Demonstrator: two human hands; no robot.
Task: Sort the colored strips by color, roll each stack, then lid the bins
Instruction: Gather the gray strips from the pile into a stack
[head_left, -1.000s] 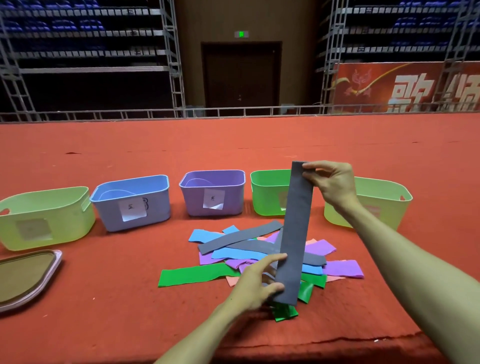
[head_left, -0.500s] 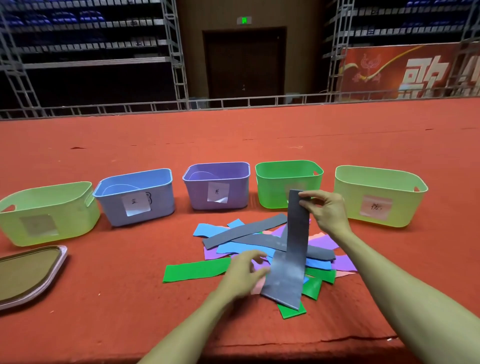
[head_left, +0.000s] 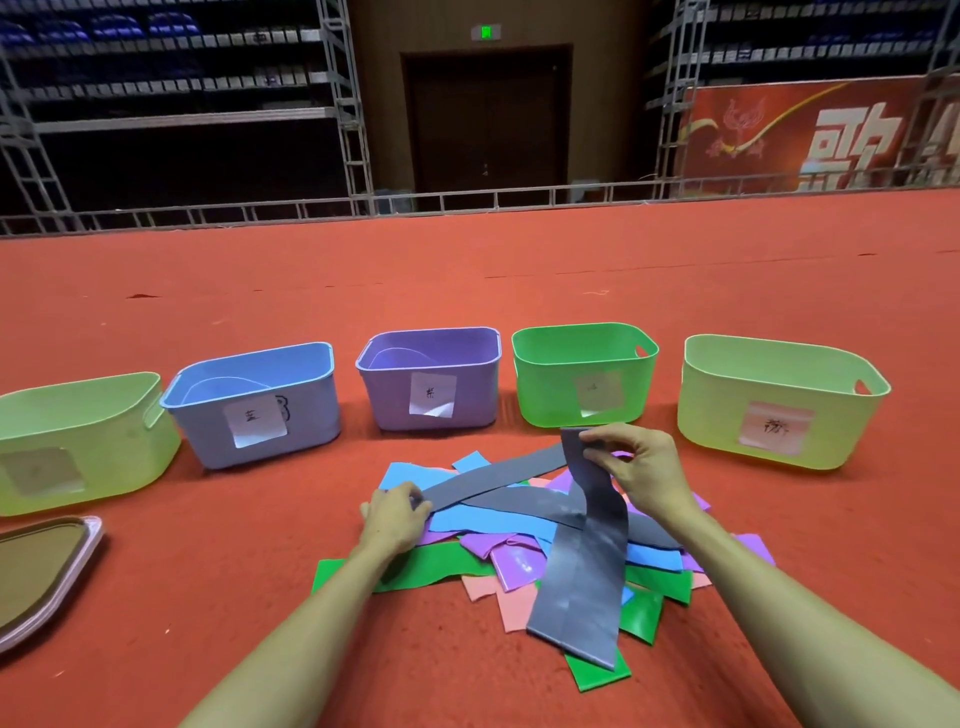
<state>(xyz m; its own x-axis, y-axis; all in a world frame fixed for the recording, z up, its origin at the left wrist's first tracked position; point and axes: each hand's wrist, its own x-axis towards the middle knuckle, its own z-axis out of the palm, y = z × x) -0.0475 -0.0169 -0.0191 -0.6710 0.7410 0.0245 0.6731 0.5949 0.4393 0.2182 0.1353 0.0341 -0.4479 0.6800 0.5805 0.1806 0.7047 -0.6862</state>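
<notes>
A heap of loose strips (head_left: 519, 551) in blue, purple, green, pink and grey lies on the red floor in front of five bins. My right hand (head_left: 644, 470) pinches the top end of a long grey strip (head_left: 587, 566), whose lower half drapes over the heap toward me. My left hand (head_left: 397, 514) has its fingers curled on the left end of a second grey strip (head_left: 498, 475) lying across the heap. The bins stand in a row: pale green (head_left: 78, 441), blue (head_left: 260, 364), purple (head_left: 395, 395), green (head_left: 545, 384) and pale yellow-green (head_left: 717, 405).
A bin lid (head_left: 41, 566) lies flat at the near left. White labels are stuck on the bin fronts. Bare red carpet runs behind the bins to a metal railing (head_left: 467, 200).
My right hand has come down, so the grey strip it held upright now droops onto the heap. My left hand let go of that strip's lower end and moved left to the second grey strip.
</notes>
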